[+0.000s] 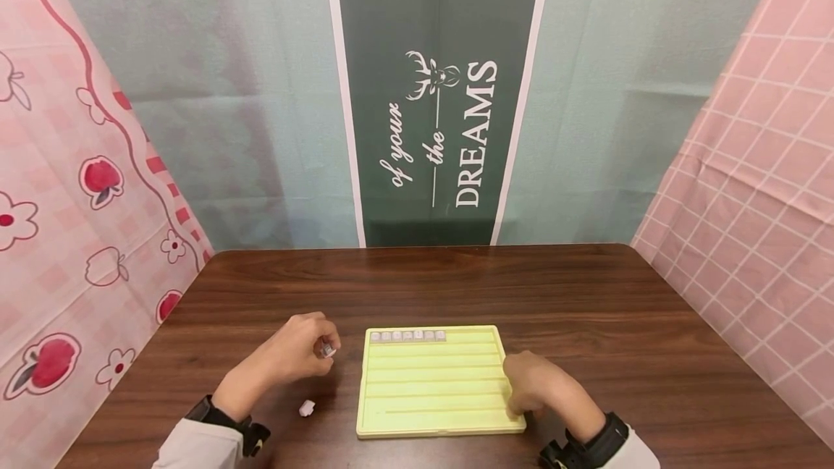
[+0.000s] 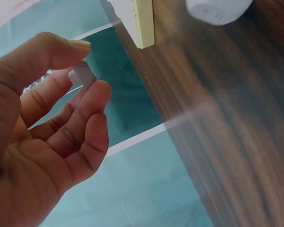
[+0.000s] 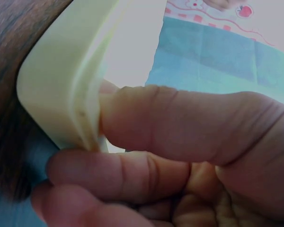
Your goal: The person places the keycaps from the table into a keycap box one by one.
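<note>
A small pale keycap point(image 2: 86, 74) is pinched between the thumb and fingers of my left hand point(image 1: 301, 347), which is raised left of the yellow ridged tray point(image 1: 430, 388). Part of its underside shows in the left wrist view. My right hand point(image 1: 538, 384) grips the tray's right edge near the front corner; the right wrist view has the thumb on the rim and curled fingers beside the outer wall. Several pale keycaps point(image 1: 407, 336) stand side by side in the tray's back row, from its left end. Another keycap point(image 1: 307, 407) lies on the table below my left hand.
The brown wooden table point(image 1: 560, 295) carries the tray near its front. A green and teal curtain point(image 1: 430, 223) hangs behind the back edge. Pink patterned cloths hang along the left and right sides.
</note>
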Tool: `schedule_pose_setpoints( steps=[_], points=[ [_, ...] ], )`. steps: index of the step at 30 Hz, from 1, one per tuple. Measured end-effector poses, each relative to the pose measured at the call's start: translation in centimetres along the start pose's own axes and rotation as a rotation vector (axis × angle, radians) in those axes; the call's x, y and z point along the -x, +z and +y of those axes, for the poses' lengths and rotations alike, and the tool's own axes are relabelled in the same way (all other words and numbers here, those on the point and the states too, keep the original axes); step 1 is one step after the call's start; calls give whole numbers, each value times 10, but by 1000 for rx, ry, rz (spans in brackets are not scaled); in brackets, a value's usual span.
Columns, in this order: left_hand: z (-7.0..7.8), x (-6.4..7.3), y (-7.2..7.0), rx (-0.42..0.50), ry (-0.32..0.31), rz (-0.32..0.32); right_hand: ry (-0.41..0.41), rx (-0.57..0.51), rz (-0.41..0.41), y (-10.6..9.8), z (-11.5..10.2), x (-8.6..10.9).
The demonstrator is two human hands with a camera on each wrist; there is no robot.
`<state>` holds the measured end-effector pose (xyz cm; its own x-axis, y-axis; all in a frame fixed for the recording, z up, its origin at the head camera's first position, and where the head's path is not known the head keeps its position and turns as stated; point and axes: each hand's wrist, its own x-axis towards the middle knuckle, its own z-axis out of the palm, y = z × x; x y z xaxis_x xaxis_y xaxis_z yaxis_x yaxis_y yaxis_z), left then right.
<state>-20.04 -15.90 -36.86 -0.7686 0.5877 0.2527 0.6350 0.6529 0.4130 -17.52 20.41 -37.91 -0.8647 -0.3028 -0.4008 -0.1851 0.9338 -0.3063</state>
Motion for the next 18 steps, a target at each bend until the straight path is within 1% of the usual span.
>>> schedule_pose_setpoints(
  steps=[4, 7, 13, 18],
  points=[
    [0, -1, -3, -32, 11, 5, -3, 0, -3, 0, 1, 0],
    [0, -3, -4, -43, 4, 13, -6, -4, -6, 0, 1, 0],
    [-1, -3, -4, -18, -49, 25, -5, -28, -21, 0, 1, 1],
    [-5, -2, -4, 24, -44, 17, 6, -13, -16, 0, 1, 0]
  ],
)
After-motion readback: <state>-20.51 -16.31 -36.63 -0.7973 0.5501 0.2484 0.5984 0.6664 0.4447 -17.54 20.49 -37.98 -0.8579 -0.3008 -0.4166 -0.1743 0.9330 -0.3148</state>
